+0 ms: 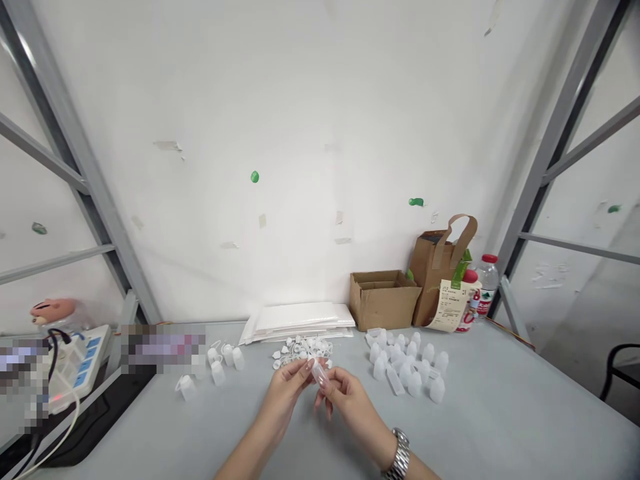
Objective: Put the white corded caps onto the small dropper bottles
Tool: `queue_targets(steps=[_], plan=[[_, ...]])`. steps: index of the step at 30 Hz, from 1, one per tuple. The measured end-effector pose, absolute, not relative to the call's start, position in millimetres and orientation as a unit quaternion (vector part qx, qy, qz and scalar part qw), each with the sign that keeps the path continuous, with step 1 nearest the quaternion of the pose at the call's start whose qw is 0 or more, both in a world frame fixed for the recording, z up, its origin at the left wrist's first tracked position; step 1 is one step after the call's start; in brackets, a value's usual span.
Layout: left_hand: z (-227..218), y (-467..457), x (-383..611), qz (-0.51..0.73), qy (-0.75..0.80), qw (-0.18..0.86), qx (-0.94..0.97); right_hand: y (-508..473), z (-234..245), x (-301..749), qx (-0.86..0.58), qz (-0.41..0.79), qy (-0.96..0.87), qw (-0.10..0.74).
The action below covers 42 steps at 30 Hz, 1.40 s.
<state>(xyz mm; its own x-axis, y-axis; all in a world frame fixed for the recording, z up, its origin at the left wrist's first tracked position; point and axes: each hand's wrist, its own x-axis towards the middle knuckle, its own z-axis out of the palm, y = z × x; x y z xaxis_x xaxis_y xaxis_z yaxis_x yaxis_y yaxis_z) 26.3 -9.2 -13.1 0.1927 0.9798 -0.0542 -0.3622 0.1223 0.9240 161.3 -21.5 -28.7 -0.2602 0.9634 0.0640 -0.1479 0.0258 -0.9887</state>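
Above the middle front of the table my two hands meet at one small translucent plastic bottle (320,374). My right hand (345,393), with a metal watch (399,457) at the wrist, grips the body of the bottle, which is tilted. The fingertips of my left hand (290,383) are closed at its upper end on a small white cap, partly hidden by the fingers. Just behind my hands is a pile of white caps with ring straps (305,348). Uncapped translucent bottles (414,383) are clustered to the right. Several bottles with caps and loops (218,373) are at the left.
Flat white packages (300,319) lie against the wall beside an open cardboard box (385,303). A brown paper bag (430,280) and a red-capped water bottle (487,283) stand back right. At far left are a power strip (85,367) with cables and a black mat (105,420).
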Motion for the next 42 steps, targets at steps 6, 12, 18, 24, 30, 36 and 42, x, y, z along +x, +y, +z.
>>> queue_targets(steps=[6,12,18,24,30,36,42], plan=[[-13.3,-9.1,24.7,0.513,0.374,0.649,0.419,-21.7,-30.4,161.7,-0.361,0.602,-0.549,0.453],[-11.1,-7.8,22.7,0.541,0.375,0.635,0.403,-21.5,-29.1,162.7,-0.421,0.549,-0.554,0.462],[-11.1,-0.5,11.8,0.621,0.355,0.641,0.277,-25.9,-30.1,161.5,-0.495,0.422,-0.608,0.455],[-17.6,5.7,8.4,0.608,0.376,0.658,0.236,-32.0,-30.3,162.4,-0.532,0.349,-0.648,0.418],[-16.1,2.1,14.6,0.571,0.378,0.701,0.2,-36.0,-30.2,162.3,-0.531,0.323,-0.679,0.39],[-11.3,-0.6,19.9,0.561,0.387,0.713,0.163,-36.5,-27.1,162.0,-0.531,0.321,-0.683,0.384],[-14.2,0.2,20.5,0.57,0.383,0.713,0.143,-36.0,-26.9,161.7,-0.542,0.316,-0.681,0.376]])
